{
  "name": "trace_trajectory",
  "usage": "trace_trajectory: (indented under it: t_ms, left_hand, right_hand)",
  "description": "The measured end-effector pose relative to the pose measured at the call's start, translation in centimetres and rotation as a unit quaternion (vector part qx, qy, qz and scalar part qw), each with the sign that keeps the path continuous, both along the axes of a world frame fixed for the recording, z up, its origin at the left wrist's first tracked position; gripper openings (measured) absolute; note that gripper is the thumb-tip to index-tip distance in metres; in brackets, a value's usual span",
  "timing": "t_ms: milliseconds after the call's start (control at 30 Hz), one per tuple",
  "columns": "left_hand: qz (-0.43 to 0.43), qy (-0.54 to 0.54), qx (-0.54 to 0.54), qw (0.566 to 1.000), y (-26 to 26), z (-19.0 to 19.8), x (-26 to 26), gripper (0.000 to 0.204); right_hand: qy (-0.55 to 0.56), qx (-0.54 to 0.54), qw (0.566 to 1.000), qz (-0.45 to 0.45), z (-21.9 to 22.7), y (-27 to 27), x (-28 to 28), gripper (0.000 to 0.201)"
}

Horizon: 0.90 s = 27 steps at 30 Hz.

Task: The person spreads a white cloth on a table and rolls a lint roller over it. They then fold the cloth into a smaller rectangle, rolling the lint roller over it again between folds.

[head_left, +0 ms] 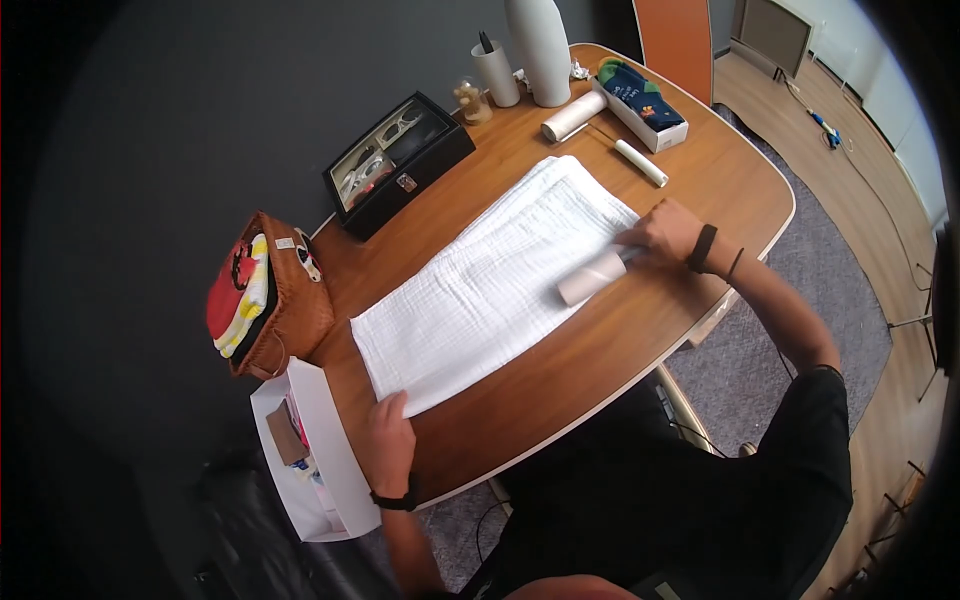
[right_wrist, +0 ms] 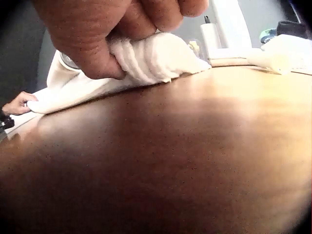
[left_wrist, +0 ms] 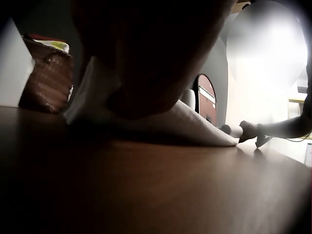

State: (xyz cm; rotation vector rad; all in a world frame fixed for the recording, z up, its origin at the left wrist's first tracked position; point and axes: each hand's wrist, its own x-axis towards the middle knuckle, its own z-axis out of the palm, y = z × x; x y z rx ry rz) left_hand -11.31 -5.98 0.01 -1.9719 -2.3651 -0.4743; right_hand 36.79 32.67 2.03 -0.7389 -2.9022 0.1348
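A long folded white cloth (head_left: pixel 490 270) lies across the wooden table. At its near left corner, my left hand (head_left: pixel 392 440) pinches the edge between thumb and fingers. My right hand (head_left: pixel 668 232) is at the opposite end, its thumb and fingers gripping a bunched part of the cloth (right_wrist: pixel 151 56), as the right wrist view shows. A pale lint roller (head_left: pixel 592 278) juts out beside the right hand over the cloth's near edge, blurred; I cannot tell whether that hand also holds its handle. In the left wrist view the fingers are dark against the lifted cloth (left_wrist: pixel 90 90).
Left stand a woven basket (head_left: pixel 305 300) of folded clothes and a white box (head_left: pixel 345 470) with small items. A black glasses case (head_left: pixel 400 165), a white vase (head_left: pixel 540 55), a white roll (head_left: pixel 572 117), a white tube (head_left: pixel 641 163) and a box of socks (head_left: pixel 645 105) line the back.
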Motion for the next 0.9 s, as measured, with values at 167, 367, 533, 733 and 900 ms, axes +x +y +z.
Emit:
trace_trajectory:
  t_ms: [167,367,533,733,900]
  left_hand:
    - [0.016,-0.075,0.111,0.991,-2.7,8.7,-0.7,0.034]
    - [0.081,-0.198,0.294,0.931,-4.0,13.2,-4.4,0.041]
    - [0.047,-0.302,0.197,0.932,3.8,9.4,-8.0,0.057]
    - [0.091,-0.118,0.095,0.984,5.2,2.6,-8.9,0.074]
    - [-0.062,-0.064,-0.006,0.996,6.6,2.7,-2.7,0.071]
  right_hand:
    - [0.104,-0.161,0.981,0.041,9.6,-2.0,0.9,0.031]
    - [0.152,-0.075,0.985,-0.016,18.7,-3.4,0.3,0.033]
    - [0.118,-0.015,0.991,-0.061,12.9,4.1,-4.5,0.029]
    - [0.088,0.013,0.982,-0.169,7.7,2.0,-7.2,0.03]
    - [0.107,-0.342,0.933,-0.013,0.7,-6.8,-8.8,0.043]
